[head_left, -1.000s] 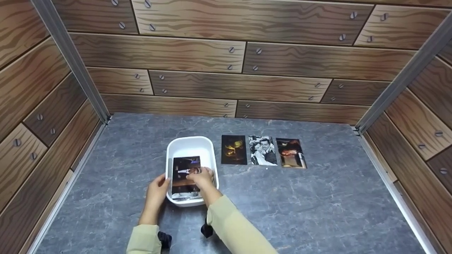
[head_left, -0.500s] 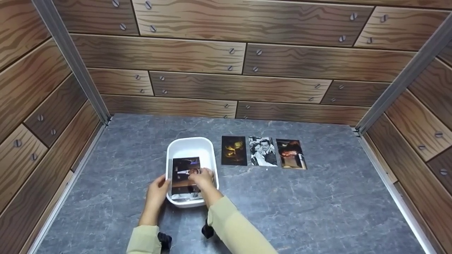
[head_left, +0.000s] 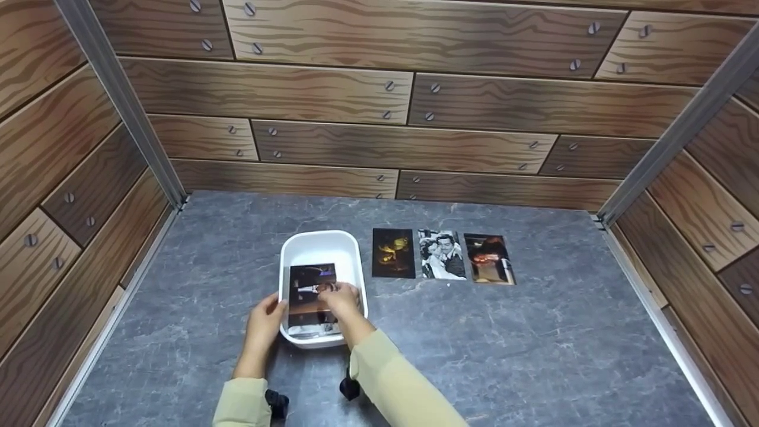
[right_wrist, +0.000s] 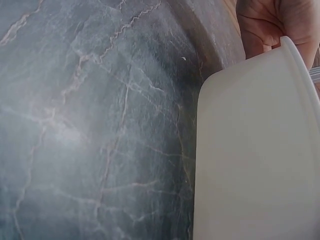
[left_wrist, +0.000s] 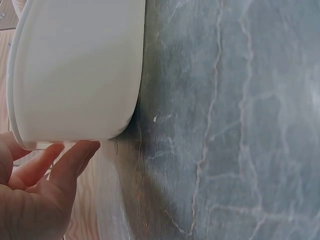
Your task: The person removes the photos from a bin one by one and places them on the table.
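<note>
A white plastic tub (head_left: 317,240) stands on the grey marbled tabletop. My left hand (head_left: 264,320) grips its left rim, thumb over the edge; in the left wrist view the fingers (left_wrist: 70,162) lie against the outside wall. Inside the tub is a dark photo print (head_left: 305,305) showing a figure in a dark scene. My right hand (head_left: 343,302) reaches into the tub and pinches this print at its right edge, thumb on top; the other fingers are mostly hidden. Part of a black-and-white print (head_left: 311,330) shows beneath its near end.
Right of the tub, three prints lie flat in a row: a dark one with yellow shapes (head_left: 393,254), a black-and-white couple (head_left: 442,255) and a reddish-brown one (head_left: 490,259). Wood-patterned panels (head_left: 379,142) wall the tabletop (head_left: 533,344) at the back and sides.
Almost nothing differs. Both hands, the tub and the prints keep their places; the head view itself shifts very slightly.
</note>
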A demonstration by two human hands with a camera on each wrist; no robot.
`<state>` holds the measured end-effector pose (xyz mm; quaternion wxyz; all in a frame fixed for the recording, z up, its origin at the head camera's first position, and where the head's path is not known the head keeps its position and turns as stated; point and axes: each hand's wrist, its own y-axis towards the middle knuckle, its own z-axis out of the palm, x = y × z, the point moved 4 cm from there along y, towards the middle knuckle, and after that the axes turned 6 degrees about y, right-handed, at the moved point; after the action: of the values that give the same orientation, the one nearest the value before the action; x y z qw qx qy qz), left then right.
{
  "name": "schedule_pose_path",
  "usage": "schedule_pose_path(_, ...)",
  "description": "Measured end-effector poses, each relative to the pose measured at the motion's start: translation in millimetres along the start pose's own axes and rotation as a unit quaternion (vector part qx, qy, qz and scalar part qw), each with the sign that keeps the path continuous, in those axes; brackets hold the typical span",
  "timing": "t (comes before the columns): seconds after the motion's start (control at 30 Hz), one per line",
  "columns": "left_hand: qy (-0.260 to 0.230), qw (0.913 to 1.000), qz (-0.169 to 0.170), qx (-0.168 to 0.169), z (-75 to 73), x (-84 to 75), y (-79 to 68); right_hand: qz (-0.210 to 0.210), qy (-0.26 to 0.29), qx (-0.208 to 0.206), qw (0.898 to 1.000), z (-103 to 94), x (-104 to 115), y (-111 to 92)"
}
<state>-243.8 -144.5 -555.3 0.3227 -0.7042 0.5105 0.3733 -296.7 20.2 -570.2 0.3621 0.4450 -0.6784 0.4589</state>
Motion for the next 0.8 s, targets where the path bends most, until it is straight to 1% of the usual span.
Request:
schedule_pose_path(0.1,-0.001,1.0,0.002,-0.002,-0.3,-0.6,0.5,0.0,0.01,-0.006,1.0,-1.2,1.5,-0.5)
schedule_pose_path(0.17,0.001,1.0,0.003,-0.001,-0.4,-1.2,0.3,-0.007,0.027,-0.016,0.999,-1.9,1.9,-1.7)
schedule_pose_path(0.3,0.006,1.0,0.004,0.003,-0.1,-1.4,0.0,-0.045,0.073,-0.036,0.996,-4.2,3.3,-5.1)
schedule_pose_path(0.37,0.006,1.0,0.003,0.005,0.4,-1.0,-0.2,-0.065,0.098,-0.037,0.992,-5.0,4.0,-5.9)
schedule_pose_path(0.47,0.005,1.0,-0.002,0.005,0.2,-0.6,0.3,-0.073,0.12,-0.027,0.99,-4.6,4.8,-5.7)
schedule_pose_path(0.67,0.005,0.9999,-0.013,0.003,-0.7,-1.0,-0.1,-0.06,0.135,0.014,0.989,-1.9,4.5,-5.5)
schedule_pose_path(0.8,0.005,0.9999,-0.011,0.008,-0.1,-3.4,-1.3,-0.054,0.14,0.028,0.988,-1.3,3.3,-6.6)
